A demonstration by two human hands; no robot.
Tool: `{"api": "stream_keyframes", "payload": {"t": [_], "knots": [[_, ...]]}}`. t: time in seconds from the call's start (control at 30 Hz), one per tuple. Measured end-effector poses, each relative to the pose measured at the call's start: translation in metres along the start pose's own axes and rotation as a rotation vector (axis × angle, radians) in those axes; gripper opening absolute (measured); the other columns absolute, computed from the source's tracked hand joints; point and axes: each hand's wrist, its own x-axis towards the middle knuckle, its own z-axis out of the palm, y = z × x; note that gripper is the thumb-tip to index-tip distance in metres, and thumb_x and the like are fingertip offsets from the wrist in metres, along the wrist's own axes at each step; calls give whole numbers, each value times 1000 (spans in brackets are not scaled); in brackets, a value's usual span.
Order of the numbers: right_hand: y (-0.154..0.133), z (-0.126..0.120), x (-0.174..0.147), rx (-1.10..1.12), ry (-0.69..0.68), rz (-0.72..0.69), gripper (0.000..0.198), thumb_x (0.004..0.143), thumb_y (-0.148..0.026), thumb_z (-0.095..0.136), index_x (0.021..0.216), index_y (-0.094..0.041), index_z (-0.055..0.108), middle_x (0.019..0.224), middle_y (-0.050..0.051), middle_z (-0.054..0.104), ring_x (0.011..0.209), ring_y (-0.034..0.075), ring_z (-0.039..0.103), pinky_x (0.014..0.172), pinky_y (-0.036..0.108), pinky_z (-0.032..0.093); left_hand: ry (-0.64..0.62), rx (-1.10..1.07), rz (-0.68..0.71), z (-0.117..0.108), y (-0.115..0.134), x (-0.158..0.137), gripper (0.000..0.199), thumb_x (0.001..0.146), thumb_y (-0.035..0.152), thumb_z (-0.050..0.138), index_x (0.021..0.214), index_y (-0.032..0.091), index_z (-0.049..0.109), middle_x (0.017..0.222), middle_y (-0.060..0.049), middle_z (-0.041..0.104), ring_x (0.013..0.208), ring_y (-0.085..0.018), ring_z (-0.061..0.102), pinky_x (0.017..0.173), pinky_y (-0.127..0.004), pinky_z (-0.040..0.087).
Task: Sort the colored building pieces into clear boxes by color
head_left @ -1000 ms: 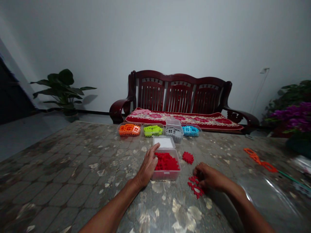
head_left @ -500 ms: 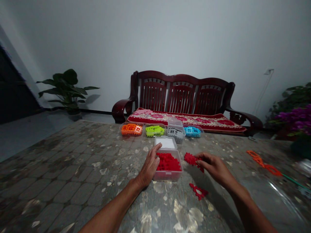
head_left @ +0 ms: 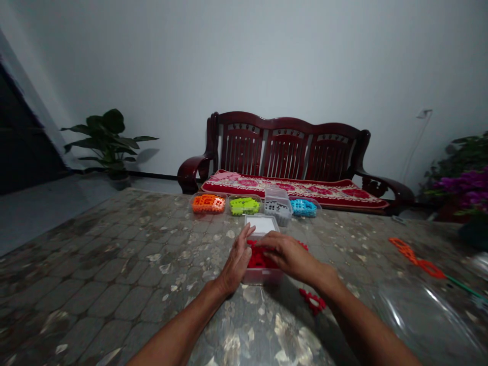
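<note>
A clear plastic box (head_left: 263,277) of red interlocking toy pieces (head_left: 259,260) stands before me, its lid (head_left: 262,224) tipped back behind it. My left hand (head_left: 237,260) rests along the box's left side, fingers stretched out and open. Over the pieces reaches my right hand (head_left: 287,253), its fingers apart and slightly bent, with no held piece visible. Part of the box's right side is hidden by it. Just beyond that hand, the edge of a red toothed piece (head_left: 303,245) shows on the table. Another red piece, triangular with a hole (head_left: 313,302), lies beneath my right forearm.
Behind stand clear boxes of orange (head_left: 208,203), green (head_left: 245,205), grey (head_left: 277,208) and blue pieces (head_left: 304,207). To the right lie joined orange pieces (head_left: 417,259) on a green stem and a clear plastic cover (head_left: 423,315). A wooden bench (head_left: 287,145) stands beyond the table (head_left: 125,274).
My right hand has moved left from beside the box to over the red pieces. It has let go of the toothed pieces, now partly hidden behind it. My left hand stays put.
</note>
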Motion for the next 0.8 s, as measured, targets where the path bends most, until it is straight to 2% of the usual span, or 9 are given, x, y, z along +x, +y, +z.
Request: {"api": "stream_keyframes", "payload": {"t": [0.07, 0.17, 0.23, 0.3, 0.43, 0.5, 0.6, 0.7, 0.8], "knots": [[7, -2, -4, -15, 96, 85, 39, 85, -2, 52, 113, -21, 72, 107, 8, 72, 98, 20, 66, 88, 31, 49, -7, -4, -5, 0, 0, 0, 62, 103, 54, 36, 158, 30, 20, 162, -11, 33, 150, -27, 27, 124, -49, 15], [23, -10, -15, -54, 239, 217, 33, 85, -7, 51, 105, -20, 74, 101, 8, 74, 93, 21, 67, 85, 33, 50, -28, 11, -22, -1, 3, 0, 61, 104, 53, 34, 158, 29, 19, 162, -11, 31, 151, -27, 26, 124, -50, 15], [36, -15, -25, -46, 295, 292, 29, 85, -14, 52, 101, -21, 75, 100, 8, 75, 94, 22, 67, 85, 35, 50, -40, 28, -32, -2, 5, 0, 60, 104, 53, 33, 158, 29, 19, 162, -11, 31, 151, -27, 26, 124, -50, 15], [50, -19, -38, 17, 292, 401, 26, 84, -21, 54, 98, -21, 75, 97, 7, 76, 91, 23, 68, 82, 35, 51, -42, 44, -32, -3, 6, 1, 60, 104, 53, 34, 158, 29, 21, 162, -11, 32, 150, -27, 26, 124, -49, 15], [68, -20, -68, 115, 67, 606, 19, 72, -25, 66, 89, -19, 75, 84, 3, 74, 78, 21, 65, 72, 31, 49, -33, 65, -37, -3, 7, 1, 60, 104, 53, 34, 157, 28, 24, 161, -11, 33, 150, -27, 27, 124, -50, 15], [65, -18, -82, 81, -49, 660, 31, 62, -22, 76, 93, -21, 75, 88, 2, 73, 82, 21, 64, 71, 30, 47, -32, 68, -40, -3, 6, 1, 59, 104, 52, 34, 157, 28, 25, 162, -11, 33, 150, -28, 27, 124, -50, 16], [50, -13, -97, 23, -197, 652, 52, 52, -19, 82, 102, -24, 73, 102, 3, 70, 92, 24, 62, 74, 29, 44, -28, 66, -39, -4, 5, 1, 58, 104, 50, 35, 157, 28, 27, 162, -11, 33, 150, -28, 28, 124, -48, 16], [36, -7, -104, -68, -289, 597, 43, 54, -14, 76, 95, -23, 70, 101, 2, 66, 92, 22, 58, 73, 27, 39, -29, 70, -39, -4, 5, 1, 58, 104, 50, 36, 157, 27, 26, 162, -11, 34, 150, -27, 28, 124, -48, 16], [34, -1, -106, -119, -315, 579, 33, 56, -11, 67, 87, -21, 66, 94, 0, 62, 83, 17, 54, 66, 25, 33, -36, 70, -43, -4, 6, 1, 58, 105, 49, 36, 157, 27, 25, 162, -11, 33, 151, -27, 27, 124, -48, 16]]}}
